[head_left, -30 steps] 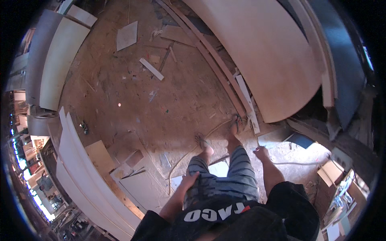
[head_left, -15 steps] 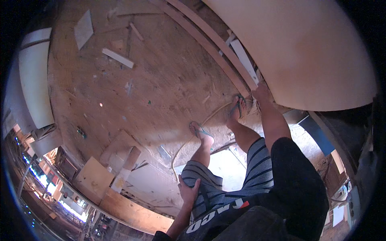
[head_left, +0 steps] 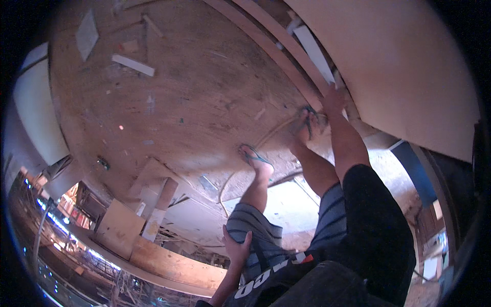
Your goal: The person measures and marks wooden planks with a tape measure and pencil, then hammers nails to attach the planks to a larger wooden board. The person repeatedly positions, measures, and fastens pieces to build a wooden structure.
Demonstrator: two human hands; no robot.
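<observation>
My left hand [head_left: 238, 248] lies on my left knee over the grey striped shorts, its thumb spread from the fingers. My right arm reaches down past my right knee. Low beside a large pale panel [head_left: 399, 66], my right hand [head_left: 335, 100] is closed on a long white strip [head_left: 314, 51]; the strip shows on both sides of the hand. The fingertips are blurred and partly hidden. Two long brown boards [head_left: 279, 41] run alongside the strip, their near ends close to my right foot.
On the dusty brown floor [head_left: 204, 92] lie a short white strip [head_left: 133, 65], a pale offcut [head_left: 87, 36] and scraps. A thin hose [head_left: 222, 197] curves near my left foot. Pale panels [head_left: 38, 110] stand at the left; boards [head_left: 120, 227] lean at lower left. A blue panel [head_left: 415, 169] is at right.
My right hand has moved slightly farther along the white strip, away from me. My left hand stays on my knee. The whole view has shifted a little.
</observation>
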